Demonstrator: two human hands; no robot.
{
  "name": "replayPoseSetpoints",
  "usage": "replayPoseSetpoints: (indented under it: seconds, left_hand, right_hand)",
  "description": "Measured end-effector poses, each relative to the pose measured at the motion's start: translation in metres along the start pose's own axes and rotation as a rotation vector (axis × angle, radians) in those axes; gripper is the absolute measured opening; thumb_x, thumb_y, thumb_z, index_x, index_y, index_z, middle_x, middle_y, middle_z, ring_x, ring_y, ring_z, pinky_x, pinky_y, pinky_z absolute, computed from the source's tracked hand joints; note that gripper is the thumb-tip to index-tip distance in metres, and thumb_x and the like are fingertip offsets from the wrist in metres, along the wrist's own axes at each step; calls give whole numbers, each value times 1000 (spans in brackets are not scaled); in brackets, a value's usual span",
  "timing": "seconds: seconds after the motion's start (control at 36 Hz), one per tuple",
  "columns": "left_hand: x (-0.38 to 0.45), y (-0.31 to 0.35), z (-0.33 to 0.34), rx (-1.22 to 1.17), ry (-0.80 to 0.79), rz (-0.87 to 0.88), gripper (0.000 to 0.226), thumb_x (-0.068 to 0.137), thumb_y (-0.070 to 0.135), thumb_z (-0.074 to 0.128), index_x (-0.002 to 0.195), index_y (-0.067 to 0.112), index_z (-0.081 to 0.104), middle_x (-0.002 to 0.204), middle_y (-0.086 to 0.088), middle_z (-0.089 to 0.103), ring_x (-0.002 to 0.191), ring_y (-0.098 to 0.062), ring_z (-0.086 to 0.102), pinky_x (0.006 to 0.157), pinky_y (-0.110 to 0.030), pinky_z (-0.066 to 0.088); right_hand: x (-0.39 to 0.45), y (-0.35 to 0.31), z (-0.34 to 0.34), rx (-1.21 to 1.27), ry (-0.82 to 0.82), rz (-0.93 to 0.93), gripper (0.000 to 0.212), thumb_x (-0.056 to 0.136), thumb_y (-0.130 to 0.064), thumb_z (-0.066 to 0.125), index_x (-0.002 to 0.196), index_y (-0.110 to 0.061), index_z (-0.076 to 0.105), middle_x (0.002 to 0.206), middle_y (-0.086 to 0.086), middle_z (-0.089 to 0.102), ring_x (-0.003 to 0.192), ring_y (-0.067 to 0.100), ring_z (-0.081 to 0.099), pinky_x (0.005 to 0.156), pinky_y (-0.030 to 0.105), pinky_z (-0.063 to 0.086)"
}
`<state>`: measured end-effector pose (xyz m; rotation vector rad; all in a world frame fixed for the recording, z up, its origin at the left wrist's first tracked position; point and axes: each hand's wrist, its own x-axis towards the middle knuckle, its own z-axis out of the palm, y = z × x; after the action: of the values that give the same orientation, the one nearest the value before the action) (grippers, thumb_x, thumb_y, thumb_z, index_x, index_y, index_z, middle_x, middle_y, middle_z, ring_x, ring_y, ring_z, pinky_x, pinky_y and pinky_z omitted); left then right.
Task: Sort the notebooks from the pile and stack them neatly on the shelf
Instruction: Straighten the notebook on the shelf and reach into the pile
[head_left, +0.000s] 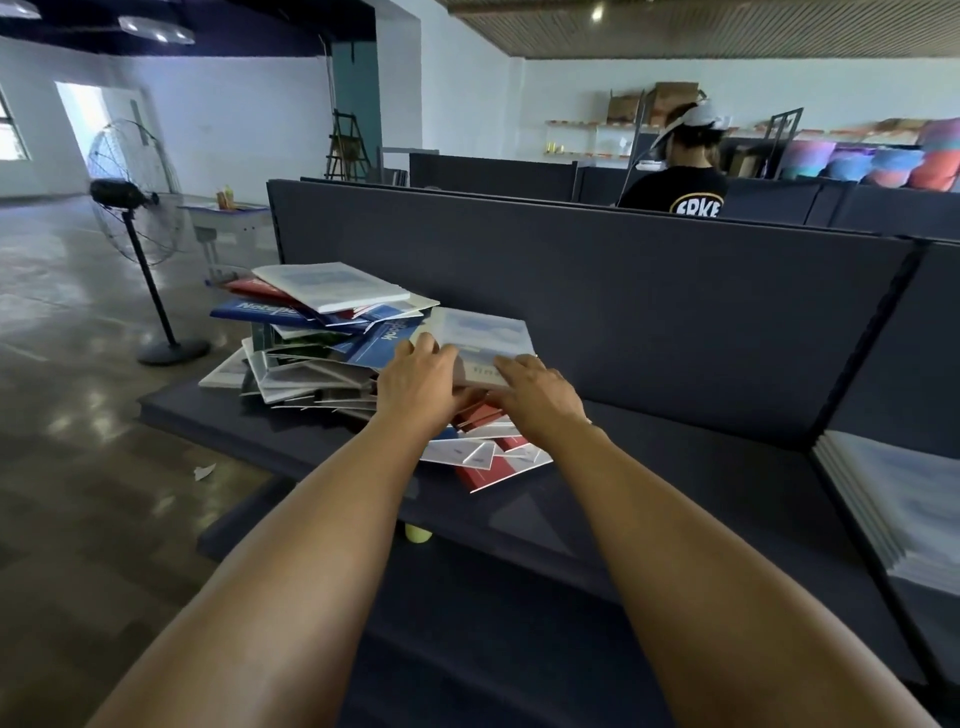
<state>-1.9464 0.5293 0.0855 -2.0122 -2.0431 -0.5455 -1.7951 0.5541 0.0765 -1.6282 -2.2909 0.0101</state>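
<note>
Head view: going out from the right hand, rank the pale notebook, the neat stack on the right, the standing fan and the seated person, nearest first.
1. Pale notebook: under the right hand.
2. Neat stack: low right, next shelf bay.
3. Standing fan: far left, on the floor.
4. Seated person: behind the partitions, upper right. Fan and person are close to call.

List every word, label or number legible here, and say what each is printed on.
"Notepa": blue notebook on the pile's left, the rest covered.
"ERKE": back of the black T-shirt, first letter unsure.
Blue notebook by the left hand: white lettering, unreadable.
Pale notebook under both hands: print too small.
</note>
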Motion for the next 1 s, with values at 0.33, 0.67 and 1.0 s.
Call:
replayPoseSetpoints:
  seconds: [0.33,0.67,1.0]
  left_hand:
    - [-14,21,-14,182,122,211,41,90,43,55,125,23,57,121,-4,53,114,-26,48,96,-39,35]
    - [-39,114,-12,-53,117,268,50,95,5,42,141,25,41,136,-4,54,117,-28,54,80,-39,49]
    - [-86,284,7,-172,36,388,63,94,-1,43,149,26,30,150,0,38,135,-22,38,94,-39,48]
  right_hand:
    - [-47,20,-9,-94,171,-47,39,102,-24,41,142,-25,40,141,2,47,117,32,50,88,40,50]
    - [-115,78,-45,157,330,190,59,96,-47,43,148,-25,26,145,-6,34,102,27,59,72,36,45]
    - [-225,217,-93,22,390,285,49,96,-33,46,143,-22,37,144,-3,39,111,29,54,69,33,44]
